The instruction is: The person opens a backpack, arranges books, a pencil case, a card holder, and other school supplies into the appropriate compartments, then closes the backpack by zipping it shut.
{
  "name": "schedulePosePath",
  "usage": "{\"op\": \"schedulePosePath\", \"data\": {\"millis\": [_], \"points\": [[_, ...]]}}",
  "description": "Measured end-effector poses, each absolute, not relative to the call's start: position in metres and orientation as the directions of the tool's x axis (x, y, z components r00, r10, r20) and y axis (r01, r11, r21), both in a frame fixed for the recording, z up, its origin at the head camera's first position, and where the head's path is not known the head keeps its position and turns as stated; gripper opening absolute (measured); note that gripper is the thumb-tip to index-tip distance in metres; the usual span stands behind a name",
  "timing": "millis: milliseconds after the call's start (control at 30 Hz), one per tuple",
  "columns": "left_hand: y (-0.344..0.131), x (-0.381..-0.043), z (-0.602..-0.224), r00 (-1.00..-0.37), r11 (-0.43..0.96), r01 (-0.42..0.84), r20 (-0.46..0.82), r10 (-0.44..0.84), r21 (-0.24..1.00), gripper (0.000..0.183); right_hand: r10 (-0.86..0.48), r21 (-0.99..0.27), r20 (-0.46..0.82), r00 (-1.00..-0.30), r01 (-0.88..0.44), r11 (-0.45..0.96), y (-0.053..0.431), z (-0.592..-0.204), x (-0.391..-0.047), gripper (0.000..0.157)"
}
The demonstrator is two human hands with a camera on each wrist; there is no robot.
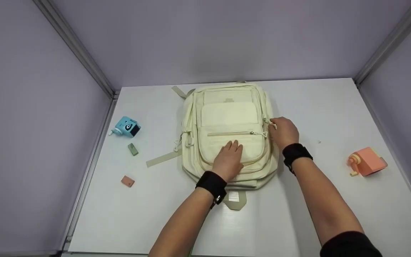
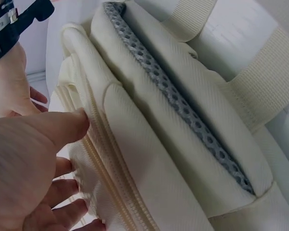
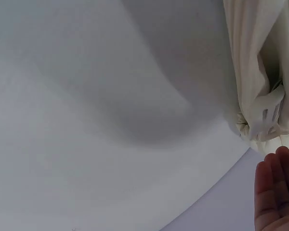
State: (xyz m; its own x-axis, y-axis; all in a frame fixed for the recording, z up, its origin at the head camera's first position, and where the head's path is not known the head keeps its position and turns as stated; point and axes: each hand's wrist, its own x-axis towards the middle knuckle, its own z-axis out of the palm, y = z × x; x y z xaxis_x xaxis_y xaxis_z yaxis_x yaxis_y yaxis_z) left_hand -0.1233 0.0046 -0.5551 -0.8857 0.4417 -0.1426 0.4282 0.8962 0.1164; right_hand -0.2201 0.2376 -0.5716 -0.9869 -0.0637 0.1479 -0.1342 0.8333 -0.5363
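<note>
A cream backpack (image 1: 230, 114) lies on its back on the white table, its front pockets facing up. My left hand (image 1: 228, 160) rests on the lower front pocket with fingers extended; in the left wrist view its thumb (image 2: 70, 126) lies along the zipper edge (image 2: 111, 163). At the bag's right side, my right hand (image 1: 284, 132) pinches a zipper pull (image 1: 271, 123) of the main zipper. Only some fingers (image 3: 277, 187) of that hand show in the right wrist view, beside the bag's side buckle (image 3: 267, 113). A second zipper pull (image 1: 260, 133) sits on the front pocket's short zipper.
On the left stand a blue crank pencil sharpener (image 1: 126, 126), a small green block (image 1: 133, 149) and a small reddish-brown block (image 1: 127, 181). An orange crank sharpener (image 1: 368, 161) is at the right. Straps (image 1: 163, 159) stick out from the bag; walls (image 1: 219, 43) enclose the table.
</note>
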Motion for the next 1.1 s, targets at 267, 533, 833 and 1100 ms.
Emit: {"op": "schedulePosePath", "data": {"millis": [267,533,833,1100], "points": [[0.008,-0.122,-0.556,-0.893,0.901,0.424,-0.123,0.433,0.096,0.070,-0.030,-0.581,0.139,-0.990,-0.106,0.807,0.229,-0.580,-0.233,0.031],[0.011,-0.122,-0.555,-0.894,0.901,0.425,-0.114,0.434,0.089,0.070,0.008,-0.620,0.141,-0.990,-0.082,0.781,0.231,-0.583,-0.235,0.026],[0.010,-0.121,-0.556,-0.897,0.904,0.416,-0.123,0.425,0.094,0.067,-0.031,-0.559,0.193,-0.981,-0.136,0.818,0.236,-0.582,-0.233,0.024],[0.011,-0.124,-0.555,-0.901,0.910,0.408,-0.128,0.415,0.076,0.064,-0.091,-0.519,0.201,-0.975,-0.185,0.834,0.240,-0.582,-0.236,0.020]]}}
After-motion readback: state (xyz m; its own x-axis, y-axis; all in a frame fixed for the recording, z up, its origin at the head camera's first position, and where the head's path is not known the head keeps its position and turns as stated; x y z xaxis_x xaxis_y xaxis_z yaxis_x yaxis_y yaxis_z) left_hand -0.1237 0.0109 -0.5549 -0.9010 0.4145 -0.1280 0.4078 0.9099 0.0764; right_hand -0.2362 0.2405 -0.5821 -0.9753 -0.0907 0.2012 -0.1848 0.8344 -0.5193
